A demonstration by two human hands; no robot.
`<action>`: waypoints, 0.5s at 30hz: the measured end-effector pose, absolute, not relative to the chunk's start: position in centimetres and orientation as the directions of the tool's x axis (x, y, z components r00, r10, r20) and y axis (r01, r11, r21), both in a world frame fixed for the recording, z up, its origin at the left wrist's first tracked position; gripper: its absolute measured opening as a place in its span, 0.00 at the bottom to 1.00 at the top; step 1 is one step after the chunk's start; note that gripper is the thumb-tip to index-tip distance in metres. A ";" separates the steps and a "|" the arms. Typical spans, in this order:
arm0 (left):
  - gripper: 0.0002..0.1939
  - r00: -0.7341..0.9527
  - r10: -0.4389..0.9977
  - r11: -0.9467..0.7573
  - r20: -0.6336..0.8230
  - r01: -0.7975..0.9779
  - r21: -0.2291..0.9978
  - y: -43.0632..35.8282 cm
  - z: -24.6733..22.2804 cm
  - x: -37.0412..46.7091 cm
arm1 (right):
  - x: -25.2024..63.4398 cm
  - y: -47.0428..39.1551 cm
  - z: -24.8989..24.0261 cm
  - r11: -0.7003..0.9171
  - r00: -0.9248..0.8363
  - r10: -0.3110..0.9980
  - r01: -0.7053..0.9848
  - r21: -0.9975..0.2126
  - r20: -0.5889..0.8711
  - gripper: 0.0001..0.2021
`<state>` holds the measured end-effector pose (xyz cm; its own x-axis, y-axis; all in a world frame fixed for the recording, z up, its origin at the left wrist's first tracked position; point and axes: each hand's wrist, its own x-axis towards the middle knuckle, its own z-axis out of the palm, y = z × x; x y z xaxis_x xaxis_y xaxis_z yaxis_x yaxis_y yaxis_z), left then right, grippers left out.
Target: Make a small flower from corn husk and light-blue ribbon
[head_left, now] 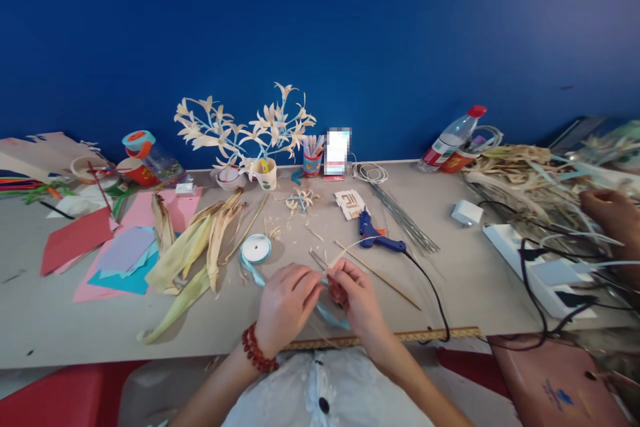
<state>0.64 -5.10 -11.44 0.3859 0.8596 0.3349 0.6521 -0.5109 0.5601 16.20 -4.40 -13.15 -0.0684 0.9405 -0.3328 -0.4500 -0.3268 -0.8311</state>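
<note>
Near the table's front edge my left hand (290, 303), with a red bead bracelet (257, 348) at its wrist, has its fingers pinched on a thin pale husk strip (341, 255). Close against it, my right hand (354, 290) pinches the same strip, which curves up to the right. Light-blue ribbon (333, 317) passes below and behind the hands, and its white spool (256, 249) lies to the left. Just beyond the right hand are a blue glue gun (380, 237) and a thin stick (383, 277). Part of a metal tool shows behind the fingertips.
Dried husks (187, 247) and coloured paper (125, 250) lie left. Husk flowers stand in a white cup (265, 177) at the back. Metal wires (407, 220), a bottle (453, 140) and a power strip (520, 260) are right. Another person's hand (613, 213) is at the far right.
</note>
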 end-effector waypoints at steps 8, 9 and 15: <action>0.08 0.304 0.895 -0.446 0.327 0.648 0.618 -5.0 -12.4 1.1 | 15.8 -4.6 -13.6 -0.318 -0.075 0.943 -0.494 -0.809 -0.325 0.15; 0.07 0.254 0.911 -0.411 0.324 0.615 0.673 -5.0 -12.6 1.1 | 16.2 -4.6 -13.6 -0.308 -0.091 0.950 -0.436 -0.846 -0.299 0.14; 0.09 0.057 0.995 0.075 -0.080 0.086 0.994 -4.8 -13.2 0.3 | 23.3 -4.5 -14.9 0.017 0.013 1.000 0.546 -0.837 0.028 0.14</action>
